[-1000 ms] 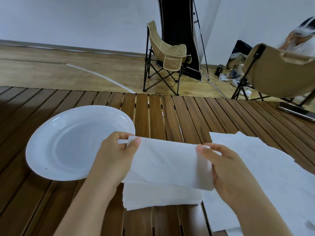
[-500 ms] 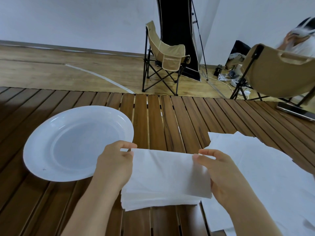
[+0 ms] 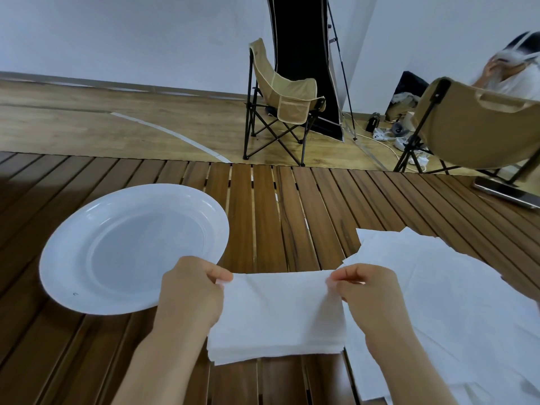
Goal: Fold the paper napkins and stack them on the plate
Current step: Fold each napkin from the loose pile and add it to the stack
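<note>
Napkin (image 3: pixel 280 305) now folded down flat onto the pile at 6 o'clock of the desk (image 3: pixel 263 200), both grips, left hand (image 3: pixel 191 293) and right hand (image 3: pixel 371 299), pinching its top corners; plate (image 3: pixel 73 229) at 9 o'clock waits bare, stacking comes next.

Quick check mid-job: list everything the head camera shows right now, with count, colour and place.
plate: one, white, on the table's left, nothing on it
folded napkins: one stack, white, table centre near edge
unfolded napkins: loose pile, white, table's right
table: one, brown wooden slats
folding chairs: two, tan, on the floor beyond the table
phone: one, dark, table's far right edge
left hand: pinches the top napkin's left corner
right hand: pinches its right corner
</note>
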The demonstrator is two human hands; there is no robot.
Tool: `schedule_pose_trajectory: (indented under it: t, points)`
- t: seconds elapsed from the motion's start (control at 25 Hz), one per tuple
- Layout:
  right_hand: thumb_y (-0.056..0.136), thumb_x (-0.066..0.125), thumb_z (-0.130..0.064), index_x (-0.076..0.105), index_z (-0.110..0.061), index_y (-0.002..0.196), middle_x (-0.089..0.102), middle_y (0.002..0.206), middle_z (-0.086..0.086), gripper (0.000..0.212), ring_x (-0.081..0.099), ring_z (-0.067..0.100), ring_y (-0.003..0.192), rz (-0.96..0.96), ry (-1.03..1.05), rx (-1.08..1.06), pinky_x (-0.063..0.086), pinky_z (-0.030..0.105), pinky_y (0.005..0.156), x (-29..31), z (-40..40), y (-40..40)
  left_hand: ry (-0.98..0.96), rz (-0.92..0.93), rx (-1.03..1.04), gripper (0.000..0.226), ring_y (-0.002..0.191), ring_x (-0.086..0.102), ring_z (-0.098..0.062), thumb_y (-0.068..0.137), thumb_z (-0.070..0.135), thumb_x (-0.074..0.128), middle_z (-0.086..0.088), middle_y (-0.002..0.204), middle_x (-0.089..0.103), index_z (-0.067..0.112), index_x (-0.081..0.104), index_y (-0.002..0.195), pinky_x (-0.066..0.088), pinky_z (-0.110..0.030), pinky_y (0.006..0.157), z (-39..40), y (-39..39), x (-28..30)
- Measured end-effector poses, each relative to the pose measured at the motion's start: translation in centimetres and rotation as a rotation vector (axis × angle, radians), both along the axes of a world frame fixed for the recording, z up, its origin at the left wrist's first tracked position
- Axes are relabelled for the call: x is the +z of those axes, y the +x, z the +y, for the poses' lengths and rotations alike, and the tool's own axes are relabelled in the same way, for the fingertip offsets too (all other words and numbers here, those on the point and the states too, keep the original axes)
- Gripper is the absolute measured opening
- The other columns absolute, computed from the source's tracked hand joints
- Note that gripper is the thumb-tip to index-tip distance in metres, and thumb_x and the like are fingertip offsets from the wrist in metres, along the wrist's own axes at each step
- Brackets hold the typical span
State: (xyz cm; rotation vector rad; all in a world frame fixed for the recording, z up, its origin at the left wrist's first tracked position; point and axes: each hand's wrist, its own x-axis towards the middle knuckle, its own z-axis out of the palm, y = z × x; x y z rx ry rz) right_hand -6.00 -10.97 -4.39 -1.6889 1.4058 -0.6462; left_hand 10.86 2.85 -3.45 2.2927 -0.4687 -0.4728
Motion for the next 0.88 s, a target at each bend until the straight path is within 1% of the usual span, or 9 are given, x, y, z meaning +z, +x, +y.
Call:
schedule_pose_trajectory:
  t: [0.12,0.2,0.28,0.36,0.48,0.64,0.76,0.8,0.88]
  points:
    - [0.083,0.064,0.0,0.075,-0.021,0.074,0.071,0.083,0.0,0.025,0.064,0.018,0.082,0.073,-0.023,0.026,0.044,0.021,0.063,0.1,0.0,0.0,0.062,-0.012,-0.051,0.03,0.087,0.058,-0.019,0.087,0.002,0.059,-0.004,0.1,0.062,0.027,0.072,0.097,0.041,-0.021,0.062,0.0,0.2,-0.6]
    - [0.084,0.064,-0.001,0.073,-0.022,0.072,0.07,0.084,0.001,0.026,0.062,0.016,0.077,0.13,-0.027,0.045,0.041,0.015,0.058,0.1,0.0,0.0,0.085,-0.003,-0.078,0.029,0.091,0.058,-0.02,0.086,0.004,0.06,-0.003,0.103,0.062,0.029,0.07,0.096,0.044,-0.024,0.072,0.1,0.2,-0.7]
    - [0.086,0.063,-0.002,0.072,-0.023,0.072,0.07,0.085,0.002,0.027,0.059,0.012,0.073,0.172,-0.038,0.056,0.037,0.011,0.055,0.2,0.1,0.0,0.097,-0.008,-0.101,0.026,0.094,0.058,-0.019,0.086,0.008,0.062,-0.002,0.106,0.061,0.032,0.067,0.096,0.045,-0.025,0.077,0.2,0.1,-0.7]
    - [0.087,0.062,-0.003,0.073,-0.022,0.075,0.07,0.087,0.003,0.025,0.057,0.01,0.071,0.213,-0.055,0.066,0.035,0.01,0.054,0.3,0.2,0.1,0.111,-0.007,-0.124,0.023,0.097,0.058,-0.018,0.087,0.014,0.063,-0.001,0.109,0.061,0.029,0.067,0.103,0.043,-0.024,0.077,0.2,0.0,-0.6]
    - [0.09,0.059,-0.005,0.074,-0.019,0.086,0.066,0.096,0.003,0.021,0.057,0.015,0.079,0.285,-0.034,0.092,0.038,0.013,0.057,0.1,0.3,0.3,0.141,0.005,-0.159,0.023,0.094,0.057,-0.016,0.089,0.022,0.062,0.0,0.11,0.062,0.025,0.066,0.112,0.044,-0.023,0.075,0.2,-0.1,-0.5]
    - [0.091,0.059,-0.01,0.071,-0.024,0.099,0.058,0.104,0.001,0.019,0.054,0.015,0.086,0.379,-0.005,0.149,0.048,0.02,0.07,0.1,0.6,0.5,0.198,-0.041,-0.235,0.021,0.085,0.049,-0.009,0.094,0.027,0.054,0.003,0.112,0.062,0.022,0.065,0.11,0.037,-0.019,0.071,0.2,-0.4,-0.2]
    - [0.093,0.054,-0.009,0.069,-0.024,0.106,0.059,0.111,0.002,0.024,0.052,0.015,0.087,0.403,0.009,0.205,0.045,0.017,0.067,0.5,0.8,0.4,0.225,-0.016,-0.289,0.014,0.072,0.046,-0.005,0.095,0.03,0.051,0.003,0.1,0.055,0.021,0.061,0.099,0.035,-0.016,0.06,0.1,-0.6,0.2]
    - [0.093,0.053,-0.008,0.068,-0.024,0.107,0.058,0.112,0.003,0.026,0.051,0.015,0.087,0.409,0.016,0.218,0.044,0.015,0.063,0.6,0.9,0.3,0.235,-0.015,-0.31,0.014,0.073,0.046,-0.006,0.096,0.031,0.05,0.002,0.099,0.053,0.02,0.059,0.096,0.036,-0.017,0.062,0.0,-0.7,0.3]
    - [0.093,0.051,-0.006,0.067,-0.025,0.107,0.056,0.112,0.003,0.028,0.051,0.016,0.087,0.405,0.029,0.236,0.042,0.013,0.056,0.6,0.9,0.2,0.244,-0.021,-0.335,0.019,0.085,0.049,-0.011,0.096,0.031,0.048,-0.001,0.102,0.055,0.017,0.061,0.101,0.038,-0.02,0.075,0.0,-0.7,0.4]
